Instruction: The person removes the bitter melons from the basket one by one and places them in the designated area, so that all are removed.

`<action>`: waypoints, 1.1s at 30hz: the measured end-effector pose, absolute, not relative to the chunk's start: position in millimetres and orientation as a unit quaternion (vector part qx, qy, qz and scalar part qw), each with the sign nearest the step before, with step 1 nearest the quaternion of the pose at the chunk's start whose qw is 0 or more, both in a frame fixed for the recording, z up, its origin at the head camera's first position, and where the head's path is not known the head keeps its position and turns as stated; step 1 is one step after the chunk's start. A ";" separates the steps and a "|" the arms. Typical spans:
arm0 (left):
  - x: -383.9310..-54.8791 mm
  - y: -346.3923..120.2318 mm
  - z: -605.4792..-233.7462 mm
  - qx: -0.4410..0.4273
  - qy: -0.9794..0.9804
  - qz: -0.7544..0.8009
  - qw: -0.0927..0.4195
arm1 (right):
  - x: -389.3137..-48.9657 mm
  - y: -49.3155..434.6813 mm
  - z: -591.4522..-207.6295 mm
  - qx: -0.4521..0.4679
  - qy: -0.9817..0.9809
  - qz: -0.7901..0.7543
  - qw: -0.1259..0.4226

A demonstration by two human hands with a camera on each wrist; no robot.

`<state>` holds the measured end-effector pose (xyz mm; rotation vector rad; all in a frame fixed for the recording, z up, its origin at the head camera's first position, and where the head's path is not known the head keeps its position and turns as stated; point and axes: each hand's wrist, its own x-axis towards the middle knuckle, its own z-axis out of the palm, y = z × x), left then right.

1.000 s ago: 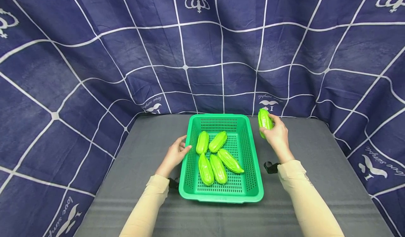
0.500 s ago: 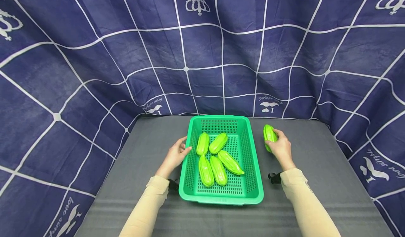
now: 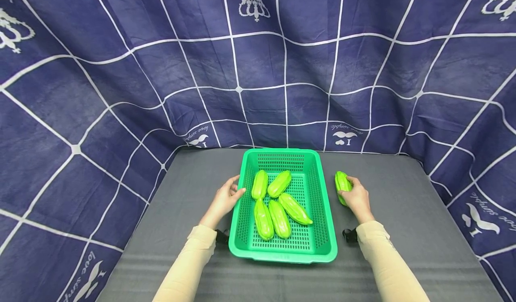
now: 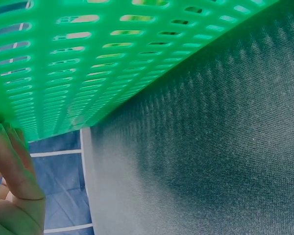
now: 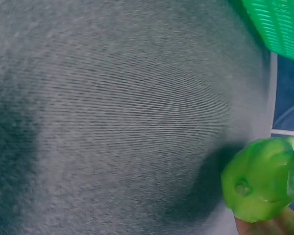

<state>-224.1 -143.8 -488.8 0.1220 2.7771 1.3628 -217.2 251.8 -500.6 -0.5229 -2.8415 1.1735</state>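
My right hand (image 3: pixel 356 198) grips a bright green, ridged gourd (image 3: pixel 342 186) to the right of the basket, close over the grey table. In the right wrist view, the stubby end of that gourd (image 5: pixel 252 183) faces the camera, with fingers at its far side and below it. A green plastic basket (image 3: pixel 282 258) with slotted walls stands in the middle of the table, and several similar gourds (image 3: pixel 279 219) lie inside. My left hand (image 3: pixel 223 199) holds the basket's left side, thumb at the rim; in the left wrist view, its fingers (image 4: pixel 17 169) lie against the outer wall.
The grey cloth-covered table (image 3: pixel 173 199) reaches back to a dark blue curtain (image 3: pixel 306 109) with white lines, which also hangs along both sides. Black straps (image 3: pixel 350 235) show at the wrists.
My right hand has brought the gourd down and toward me, lower beside the basket. My left hand stays at the basket's left rim, and the gourds inside lie as before.
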 end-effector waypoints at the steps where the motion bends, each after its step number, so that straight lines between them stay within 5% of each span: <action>1: -224.2 -143.9 -488.8 0.038 0.896 0.441 0.024 | -217.0 251.5 -501.4 -0.168 -0.912 0.375 0.007; 33: -224.2 -143.9 -489.5 0.047 0.896 0.441 0.010 | -214.5 262.4 -509.8 -0.145 -0.918 0.368 -0.002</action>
